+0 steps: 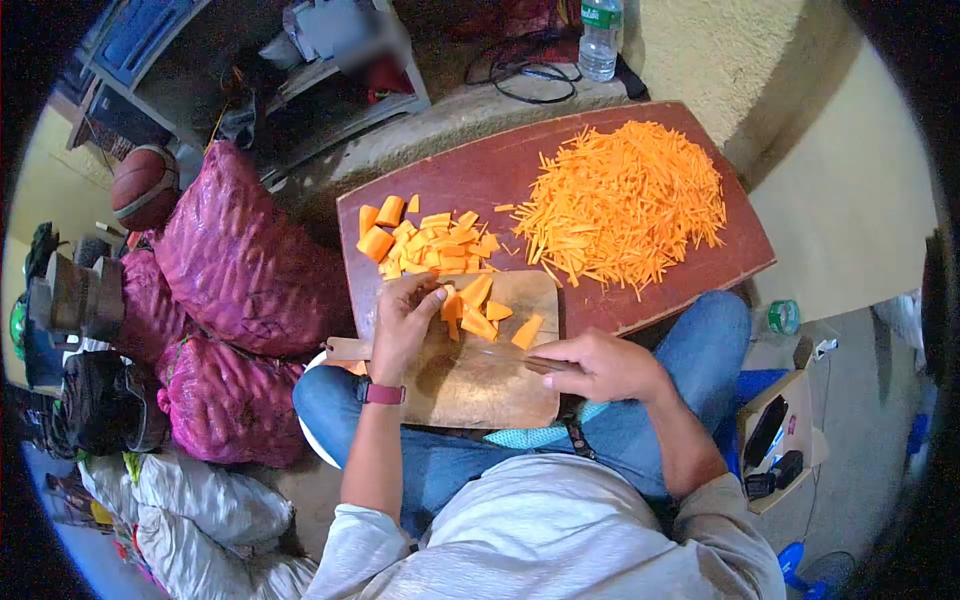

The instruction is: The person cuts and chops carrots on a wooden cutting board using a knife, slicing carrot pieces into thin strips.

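Note:
My right hand (pixel 605 367) is wrapped around the handle of a knife (pixel 497 349), whose blade points left across the wooden cutting board (pixel 480 390). At the board's upper left, my left hand (pixel 405 312) has its fingers and thumb closed on a carrot piece (pixel 451 303). Several cut carrot pieces (pixel 478 322) lie on the board between the two hands. Just beyond the board sits a small heap of carrot slices (pixel 440 243), with thicker carrot chunks (pixel 375 243) at its left. Farther right rises a large pile of carrot strips (pixel 625 205).
The reddish-brown tabletop (pixel 640 312) carries the carrots. Pink mesh sacks (pixel 240 250) and white sacks (pixel 205 500) stand at the left, near a basketball (pixel 146 187). A water bottle (pixel 600 45) and black cable (pixel 520 75) are behind. An open box (pixel 790 440) lies at right.

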The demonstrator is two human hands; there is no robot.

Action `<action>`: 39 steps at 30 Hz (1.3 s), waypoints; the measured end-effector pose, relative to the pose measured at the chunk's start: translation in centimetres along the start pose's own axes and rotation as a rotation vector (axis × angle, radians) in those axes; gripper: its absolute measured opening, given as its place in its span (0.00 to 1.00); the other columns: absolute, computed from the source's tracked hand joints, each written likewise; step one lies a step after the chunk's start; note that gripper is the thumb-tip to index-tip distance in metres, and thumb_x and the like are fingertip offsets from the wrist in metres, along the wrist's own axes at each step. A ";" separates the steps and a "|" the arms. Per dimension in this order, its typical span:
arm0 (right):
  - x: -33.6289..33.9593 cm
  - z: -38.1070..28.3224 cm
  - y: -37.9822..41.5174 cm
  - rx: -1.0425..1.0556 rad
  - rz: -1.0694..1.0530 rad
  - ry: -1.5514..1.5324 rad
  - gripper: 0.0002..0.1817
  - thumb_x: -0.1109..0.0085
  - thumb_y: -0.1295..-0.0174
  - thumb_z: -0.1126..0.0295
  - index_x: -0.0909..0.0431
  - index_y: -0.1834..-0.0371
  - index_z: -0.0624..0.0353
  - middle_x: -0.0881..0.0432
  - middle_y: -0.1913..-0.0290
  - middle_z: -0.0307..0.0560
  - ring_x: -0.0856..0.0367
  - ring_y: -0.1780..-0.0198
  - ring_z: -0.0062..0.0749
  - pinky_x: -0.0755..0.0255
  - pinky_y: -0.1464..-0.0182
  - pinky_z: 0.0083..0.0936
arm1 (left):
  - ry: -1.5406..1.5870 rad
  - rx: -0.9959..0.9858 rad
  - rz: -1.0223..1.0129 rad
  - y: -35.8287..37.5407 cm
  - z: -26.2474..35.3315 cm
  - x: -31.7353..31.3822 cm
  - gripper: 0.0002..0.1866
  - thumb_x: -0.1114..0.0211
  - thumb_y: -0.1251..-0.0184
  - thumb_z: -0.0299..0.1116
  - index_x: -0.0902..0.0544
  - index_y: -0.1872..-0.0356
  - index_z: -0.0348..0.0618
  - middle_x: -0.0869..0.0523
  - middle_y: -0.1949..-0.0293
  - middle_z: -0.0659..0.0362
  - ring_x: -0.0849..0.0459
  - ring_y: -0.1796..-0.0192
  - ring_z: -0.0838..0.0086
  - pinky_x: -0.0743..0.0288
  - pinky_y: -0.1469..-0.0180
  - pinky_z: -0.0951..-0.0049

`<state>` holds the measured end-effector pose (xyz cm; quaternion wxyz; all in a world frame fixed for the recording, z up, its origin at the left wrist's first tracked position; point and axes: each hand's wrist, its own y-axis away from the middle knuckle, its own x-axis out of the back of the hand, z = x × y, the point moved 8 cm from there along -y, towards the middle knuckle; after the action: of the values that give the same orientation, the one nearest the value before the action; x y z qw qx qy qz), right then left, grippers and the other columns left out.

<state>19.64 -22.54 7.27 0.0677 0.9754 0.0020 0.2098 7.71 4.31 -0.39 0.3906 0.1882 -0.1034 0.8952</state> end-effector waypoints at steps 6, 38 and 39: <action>2.9 1.9 -0.5 0.017 -0.145 0.156 0.26 0.25 0.30 0.62 0.15 0.31 0.59 0.06 0.50 0.58 0.05 0.52 0.43 0.15 0.49 0.36 | 0.120 -0.012 -0.007 1.5 1.2 -0.1 0.18 0.26 0.26 0.24 0.12 0.38 0.32 0.07 0.47 0.55 0.10 0.50 0.74 0.15 0.44 0.72; 6.0 0.6 -5.6 -0.140 0.241 0.166 0.23 0.28 0.31 0.69 0.13 0.34 0.64 0.05 0.49 0.51 0.09 0.49 0.29 0.17 0.41 0.30 | -0.129 -0.334 0.400 0.7 2.6 5.7 0.21 0.34 0.37 0.13 0.13 0.42 0.34 0.11 0.48 0.43 0.10 0.48 0.45 0.15 0.46 0.58; 5.4 1.1 -5.1 -0.154 0.191 0.181 0.23 0.28 0.31 0.68 0.13 0.35 0.64 0.05 0.49 0.53 0.09 0.48 0.29 0.17 0.42 0.30 | -0.134 -0.338 0.397 0.3 2.9 6.4 0.21 0.34 0.37 0.13 0.13 0.42 0.34 0.11 0.48 0.43 0.10 0.48 0.45 0.15 0.46 0.58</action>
<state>25.16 -17.41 7.83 0.1216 0.9402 -0.1007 0.3017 4.25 7.33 4.91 0.2255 0.1554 -0.3121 0.9097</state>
